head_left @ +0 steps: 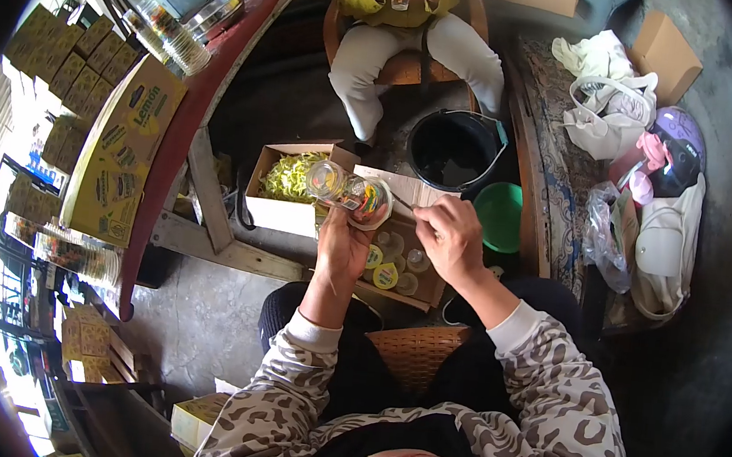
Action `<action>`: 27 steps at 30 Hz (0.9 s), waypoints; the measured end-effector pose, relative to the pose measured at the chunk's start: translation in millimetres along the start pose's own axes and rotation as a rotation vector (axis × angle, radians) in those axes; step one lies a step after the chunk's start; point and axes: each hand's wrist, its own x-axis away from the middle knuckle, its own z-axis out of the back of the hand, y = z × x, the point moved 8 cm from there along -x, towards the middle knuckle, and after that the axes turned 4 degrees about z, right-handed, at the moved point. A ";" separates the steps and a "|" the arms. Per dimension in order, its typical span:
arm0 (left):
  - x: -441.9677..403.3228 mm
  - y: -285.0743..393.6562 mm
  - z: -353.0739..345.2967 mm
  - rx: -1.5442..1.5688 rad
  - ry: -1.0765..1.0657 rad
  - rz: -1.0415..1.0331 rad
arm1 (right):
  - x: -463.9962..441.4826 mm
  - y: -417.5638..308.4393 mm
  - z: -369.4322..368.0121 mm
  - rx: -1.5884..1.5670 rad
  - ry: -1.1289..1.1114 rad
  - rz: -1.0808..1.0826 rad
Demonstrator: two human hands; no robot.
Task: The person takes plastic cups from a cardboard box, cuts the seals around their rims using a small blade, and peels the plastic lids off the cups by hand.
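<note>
My left hand (343, 246) is closed around clear plastic cups (332, 184), which lie tilted over the cardboard. Beside them is a round container (374, 205) with colourful strips or bands in it; whether my left fingers also touch it I cannot tell. My right hand (452, 236) pinches a thin, dark, stick-like tool (405, 204) pointing toward that container. The tool's tip is too small to make out. Below my hands, several clear and yellow round lids (385, 275) lie in a shallow cardboard box (416, 301).
A box of yellow-green wrapped pieces (292, 175) stands left of the cups. Behind are a black bucket (453, 149) and a green basin (499, 216). A seated person (393, 22) holds a cup opposite me. A red-edged table (187, 108) with a lemon carton (135, 134) stands left.
</note>
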 end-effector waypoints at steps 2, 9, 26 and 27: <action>-2.6 -1.6 0.6 0.032 -0.094 -0.004 | 0.1 -2.1 -2.4 0.004 -0.021 0.027; 3.9 -17.1 5.8 -0.213 0.022 0.188 | 0.8 2.1 -5.0 0.040 -0.030 0.050; 6.0 -16.0 -0.6 -0.095 0.015 0.125 | 0.5 -2.3 -6.5 0.122 -0.011 0.089; 7.1 -16.9 -1.4 -0.130 0.023 0.122 | 0.6 -2.2 -6.6 0.129 -0.008 0.088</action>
